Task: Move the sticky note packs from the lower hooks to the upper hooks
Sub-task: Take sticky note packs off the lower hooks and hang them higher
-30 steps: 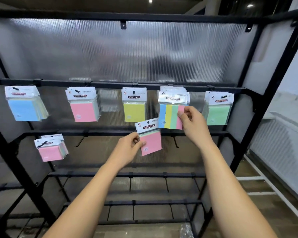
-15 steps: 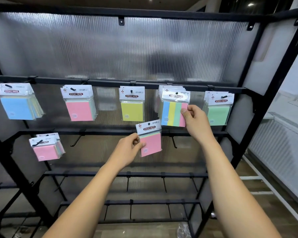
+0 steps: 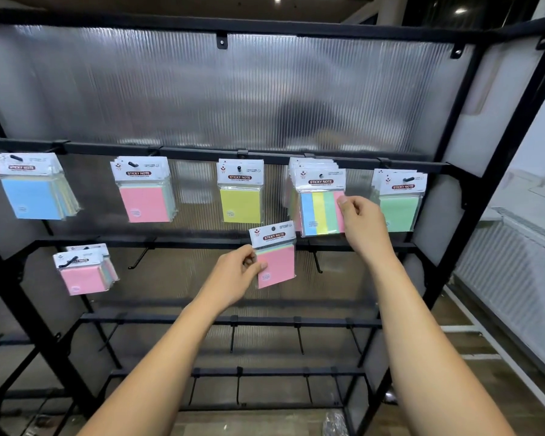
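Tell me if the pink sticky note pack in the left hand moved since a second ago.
No. The pink sticky note pack still overlaps the black lower rail, just below the hanging yellow pack.

The ribbed panel (image 3: 265, 99) closes the back of the rack, so we can reach in only from the front. Every hook on the upper rail (image 3: 186, 151) is loaded. That leaves us the gaps between bundles, the widest between the upper pink packs (image 3: 145, 202) and the yellow pack (image 3: 240, 201). Our right hand (image 3: 362, 225), pinching the striped packs (image 3: 317, 212), fills the gap before the green packs (image 3: 398, 209). Our left hand (image 3: 233, 275) holds the loose pink pack (image 3: 277, 262) across the lower rail (image 3: 186, 242), just under the yellow pack. A bare hook (image 3: 316, 261) juts forward beside it. The lower pink packs (image 3: 81, 278) block the left end.
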A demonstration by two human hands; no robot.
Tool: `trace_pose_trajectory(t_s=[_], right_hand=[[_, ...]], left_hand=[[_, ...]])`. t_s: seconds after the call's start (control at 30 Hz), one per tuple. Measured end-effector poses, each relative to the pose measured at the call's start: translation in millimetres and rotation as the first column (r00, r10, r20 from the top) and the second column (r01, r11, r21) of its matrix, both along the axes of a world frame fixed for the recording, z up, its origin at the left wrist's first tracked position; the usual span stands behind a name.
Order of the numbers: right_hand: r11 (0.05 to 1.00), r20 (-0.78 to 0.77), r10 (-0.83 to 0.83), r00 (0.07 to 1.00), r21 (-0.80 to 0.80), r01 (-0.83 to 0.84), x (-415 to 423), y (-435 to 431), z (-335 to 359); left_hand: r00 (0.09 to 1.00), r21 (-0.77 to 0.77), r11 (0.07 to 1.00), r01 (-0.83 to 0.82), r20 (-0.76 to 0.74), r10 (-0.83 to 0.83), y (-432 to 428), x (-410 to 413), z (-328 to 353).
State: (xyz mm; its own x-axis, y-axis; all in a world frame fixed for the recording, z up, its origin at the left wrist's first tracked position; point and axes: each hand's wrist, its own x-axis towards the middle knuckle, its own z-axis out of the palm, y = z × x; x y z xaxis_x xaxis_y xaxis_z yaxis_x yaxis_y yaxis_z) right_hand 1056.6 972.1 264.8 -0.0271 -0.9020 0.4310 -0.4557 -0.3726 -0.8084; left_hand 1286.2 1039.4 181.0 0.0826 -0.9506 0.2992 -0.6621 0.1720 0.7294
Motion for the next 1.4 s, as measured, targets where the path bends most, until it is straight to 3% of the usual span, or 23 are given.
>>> trace_pose_trajectory(t_s=[0.43,0.8,0.93,1.13,1.4], right_hand=[[1.000,0.068,-0.030,0.997,0.003,0.030,0,-8,5],[0.994,0.003,-0.089,0.996,-0.067,0.089,8,-3,-19],[0.994,-0.029,-0.110,0.994,-0.005,0.110,5,1,-35],[0.977,-0.402,0.018,0.915,0.201,0.069,9,27,-93],[0.958,-0.323,0.191,0.927,0.266,-0.105,34,60,-128]], left_hand=[[0.999,-0.020,1.000,0.007,0.032,-0.006,-3,0,2],[0.999,-0.014,1.000,0.006,0.042,-0.005,-1,-1,-6],[0.999,-0.008,1.000,0.009,0.042,-0.009,4,-1,-12],[0.999,0.019,1.000,-0.003,0.039,0.003,11,-2,-23],[0.999,0.015,0.999,0.029,-0.015,-0.029,26,6,-27]])
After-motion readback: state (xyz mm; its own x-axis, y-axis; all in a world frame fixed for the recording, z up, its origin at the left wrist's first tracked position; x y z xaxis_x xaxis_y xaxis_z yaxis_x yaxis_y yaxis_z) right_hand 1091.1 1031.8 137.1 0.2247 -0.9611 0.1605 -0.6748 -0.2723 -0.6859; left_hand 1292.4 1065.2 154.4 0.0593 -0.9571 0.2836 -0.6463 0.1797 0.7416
